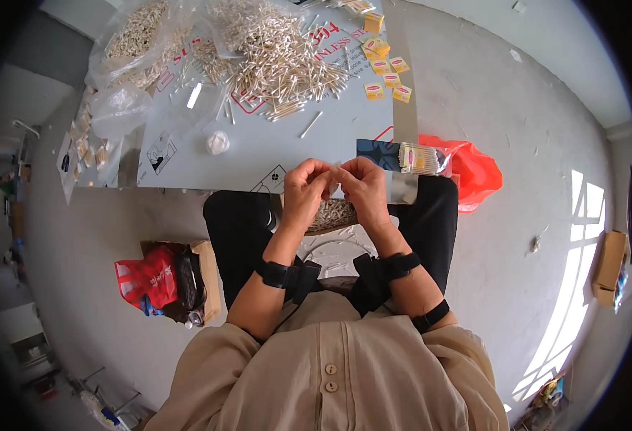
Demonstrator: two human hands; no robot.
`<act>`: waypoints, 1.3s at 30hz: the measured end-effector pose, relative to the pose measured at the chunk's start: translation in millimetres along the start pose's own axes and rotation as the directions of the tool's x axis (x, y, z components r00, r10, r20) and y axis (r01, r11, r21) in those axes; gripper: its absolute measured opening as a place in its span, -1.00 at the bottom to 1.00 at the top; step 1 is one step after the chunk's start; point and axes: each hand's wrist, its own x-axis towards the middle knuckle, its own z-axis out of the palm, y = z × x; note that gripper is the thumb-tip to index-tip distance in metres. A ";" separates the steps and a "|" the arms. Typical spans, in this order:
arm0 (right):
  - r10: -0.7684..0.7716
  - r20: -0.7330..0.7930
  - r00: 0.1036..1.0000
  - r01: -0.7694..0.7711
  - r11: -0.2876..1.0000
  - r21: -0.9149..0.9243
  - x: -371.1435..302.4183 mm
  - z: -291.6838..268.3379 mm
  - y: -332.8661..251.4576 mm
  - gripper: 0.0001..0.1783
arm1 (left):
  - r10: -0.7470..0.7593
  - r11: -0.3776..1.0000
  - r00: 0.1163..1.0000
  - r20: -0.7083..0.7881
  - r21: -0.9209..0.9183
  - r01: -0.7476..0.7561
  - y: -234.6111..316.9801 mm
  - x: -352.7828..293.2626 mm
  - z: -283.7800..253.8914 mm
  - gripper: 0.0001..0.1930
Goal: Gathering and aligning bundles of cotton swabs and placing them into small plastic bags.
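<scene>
My left hand (307, 188) and my right hand (363, 188) meet at the table's near edge, fingertips pinched together. Between them shows a small, pale, see-through piece, too small to make out. Under my hands, between my knees, sits a container of cotton swabs (332, 214). To the right of my right hand, a clear pack of cotton swabs (419, 158) with a yellow label lies at the table's corner. A large heap of loose cotton swabs (280, 61) covers the far middle of the table.
Clear bags of cotton swabs (135, 36) stand far left. Small yellow-and-white cards (389, 80) lie along the right edge. A round white object (217, 142) rests on the sheet-covered table (187, 161). A red plastic bag (477, 176) hangs at right; a cardboard box (208, 276) stands on the floor.
</scene>
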 end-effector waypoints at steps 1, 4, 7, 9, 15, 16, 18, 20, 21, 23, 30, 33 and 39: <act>-0.044 -0.001 0.999 0.044 0.998 -0.039 0.7 0.9 1.1 -0.81 | 0.020 1.000 1.000 -0.003 -0.006 -0.020 0.1 -0.1 -0.4 -0.91; 0.025 0.021 0.999 -0.027 0.993 0.111 -2.4 2.7 -4.7 -0.84 | 0.013 0.999 1.000 -0.015 -0.051 -0.014 2.4 0.1 -2.3 -0.93; 0.066 0.075 0.995 -0.081 0.972 0.220 -2.4 0.2 -3.8 -0.86 | -0.014 0.995 1.000 -0.013 -0.097 0.012 4.1 0.6 -4.8 -0.94; 0.072 0.077 0.994 -0.089 0.963 0.256 -2.4 0.1 -0.6 -0.87 | -0.017 0.994 1.000 -0.006 -0.104 0.017 5.3 0.5 -5.6 -0.94; 0.088 0.094 0.992 -0.114 0.939 0.325 -1.2 1.2 7.1 -0.87 | -0.014 0.993 1.000 0.002 -0.120 0.014 4.7 0.9 -7.5 -0.94; 0.090 0.096 0.991 -0.117 0.938 0.326 -0.9 1.5 7.4 -0.87 | -0.002 0.995 1.000 0.003 -0.096 0.002 3.9 1.5 -7.8 -0.94; 0.095 0.103 0.990 -0.124 0.936 0.329 0.2 0.7 6.8 -0.86 | 0.010 0.997 1.000 0.004 -0.072 -0.010 3.1 2.1 -7.7 -0.94; 0.100 0.110 0.989 -0.131 0.934 0.333 0.3 0.1 6.8 -0.86 | 0.017 0.996 1.000 0.005 -0.092 -0.017 3.0 2.3 -7.1 -0.92; 0.096 0.104 0.990 -0.125 0.935 0.333 0.0 0.2 7.1 -0.86 | 0.016 0.996 1.000 0.006 -0.092 -0.015 3.4 2.3 -6.7 -0.92; 0.092 0.096 0.991 -0.120 0.935 0.334 -0.2 0.2 8.0 -0.86 | 0.013 0.992 1.000 0.011 -0.125 -0.011 4.3 2.2 -5.9 -0.90; 0.078 0.092 0.993 -0.105 0.932 0.348 -0.4 1.6 8.9 -0.86 | 0.033 0.997 0.999 0.003 -0.077 -0.033 1.4 2.6 -5.6 -0.88; 0.075 0.089 0.993 -0.101 0.933 0.344 -0.6 1.8 7.1 -0.86 | 0.031 0.997 0.999 -0.013 -0.069 -0.032 -1.0 3.4 -5.9 -0.87; 0.027 0.058 0.998 -0.039 0.974 0.224 -1.7 6.6 0.8 -0.86 | 0.044 0.998 0.999 0.009 -0.036 -0.044 -1.0 4.5 -6.2 -0.88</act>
